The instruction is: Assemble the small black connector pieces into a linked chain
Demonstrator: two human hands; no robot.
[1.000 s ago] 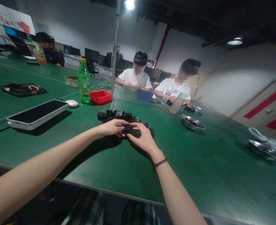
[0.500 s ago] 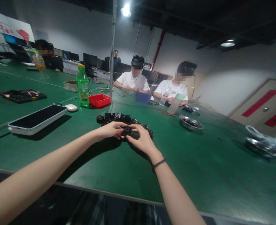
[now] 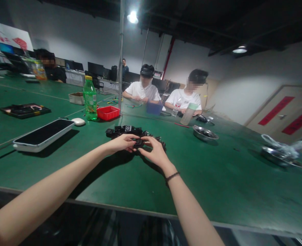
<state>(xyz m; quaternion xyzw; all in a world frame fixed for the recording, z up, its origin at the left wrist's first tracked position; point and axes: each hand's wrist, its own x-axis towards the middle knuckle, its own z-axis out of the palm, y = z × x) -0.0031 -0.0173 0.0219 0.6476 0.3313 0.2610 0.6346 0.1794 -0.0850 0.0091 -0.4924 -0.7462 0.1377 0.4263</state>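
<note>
Both of my hands meet over a small black block (image 3: pixel 138 142) at the middle of the green table (image 3: pixel 146 186). My left hand (image 3: pixel 125 142) pinches its left side, and my right hand (image 3: pixel 153 150), with a dark band at the wrist, grips its right side with thumb and forefinger. Just behind the fingers lies a row of black parts (image 3: pixel 127 129), one with a pale marking on top. It stretches left and right past my hands, partly hidden by them.
On the left are a white-edged device (image 3: pixel 44 135), a white mouse (image 3: pixel 78 121), a green bottle (image 3: pixel 90 99) and a red tray (image 3: pixel 108 113). Metal bowls (image 3: pixel 205 133) stand at the right. Two people in white shirts sit across the table near a pole (image 3: pixel 121 58).
The camera view has shifted slightly, so the background sits a little further left and the near objects a little lower. Both hands keep their hold on the black block.
</note>
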